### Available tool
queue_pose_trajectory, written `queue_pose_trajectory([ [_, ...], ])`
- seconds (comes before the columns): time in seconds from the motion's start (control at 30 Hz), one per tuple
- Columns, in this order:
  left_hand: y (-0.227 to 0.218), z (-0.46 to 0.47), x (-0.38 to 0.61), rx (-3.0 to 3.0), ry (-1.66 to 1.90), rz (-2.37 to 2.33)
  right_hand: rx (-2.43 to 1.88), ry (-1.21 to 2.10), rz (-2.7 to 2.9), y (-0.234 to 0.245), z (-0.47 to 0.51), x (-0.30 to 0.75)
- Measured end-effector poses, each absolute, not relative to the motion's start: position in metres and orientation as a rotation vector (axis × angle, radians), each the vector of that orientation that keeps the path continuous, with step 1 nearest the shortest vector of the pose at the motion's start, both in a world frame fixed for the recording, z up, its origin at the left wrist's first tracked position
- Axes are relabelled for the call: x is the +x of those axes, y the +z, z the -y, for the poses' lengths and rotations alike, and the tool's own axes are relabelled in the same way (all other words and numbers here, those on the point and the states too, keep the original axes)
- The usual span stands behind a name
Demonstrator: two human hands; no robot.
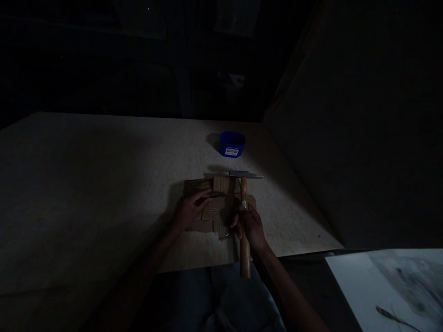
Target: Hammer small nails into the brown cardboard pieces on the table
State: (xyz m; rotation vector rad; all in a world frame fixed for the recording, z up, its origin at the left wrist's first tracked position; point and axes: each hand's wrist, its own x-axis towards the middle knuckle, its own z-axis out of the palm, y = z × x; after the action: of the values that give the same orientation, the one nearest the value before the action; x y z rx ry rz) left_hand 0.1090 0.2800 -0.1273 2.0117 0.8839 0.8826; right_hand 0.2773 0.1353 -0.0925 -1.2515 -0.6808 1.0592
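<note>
My right hand [252, 225] is wrapped round the wooden handle of a hammer [244, 251], held with its narrow metal head pointing away from me. My left hand [191, 210] pinches one end of a thin, dark piece with a ridged or twisted look [219, 195]; its exact kind is too dim to tell. That piece lies along torn, layered cardboard [207, 226] on the table. A corrugated cardboard piece [223, 183] sits just beyond it, beside a dark brown block or strip [197, 185]. The hammer head is over the cardboard's far right edge.
A blue plastic tub [232, 145] with a white label stands farther back on the pale tabletop [121, 184]. A dark panel [363, 138] rises along the right side. At lower right is a white surface [363, 281] with a thin brownish item [389, 314]. The scene is very dim.
</note>
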Motion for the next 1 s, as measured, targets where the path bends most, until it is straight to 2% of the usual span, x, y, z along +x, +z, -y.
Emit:
queue_pose_trajectory([
  [0.2,-0.127,-0.278,0.110,2.000,0.868,-0.908,-1.333,1.105,0.791,-0.075,-0.125,0.273],
  [0.57,-0.123,-0.276,0.116,1.940,0.852,-0.927,-1.716,0.995,1.320,0.011,-0.096,0.294],
  [0.77,-0.124,-0.276,0.116,1.914,0.852,-0.944,-1.761,0.739,1.511,0.006,-0.101,0.279],
  [1.0,-0.120,-0.274,0.116,1.888,0.780,-1.008,-1.857,0.789,1.519,-0.015,-0.109,0.271],
])
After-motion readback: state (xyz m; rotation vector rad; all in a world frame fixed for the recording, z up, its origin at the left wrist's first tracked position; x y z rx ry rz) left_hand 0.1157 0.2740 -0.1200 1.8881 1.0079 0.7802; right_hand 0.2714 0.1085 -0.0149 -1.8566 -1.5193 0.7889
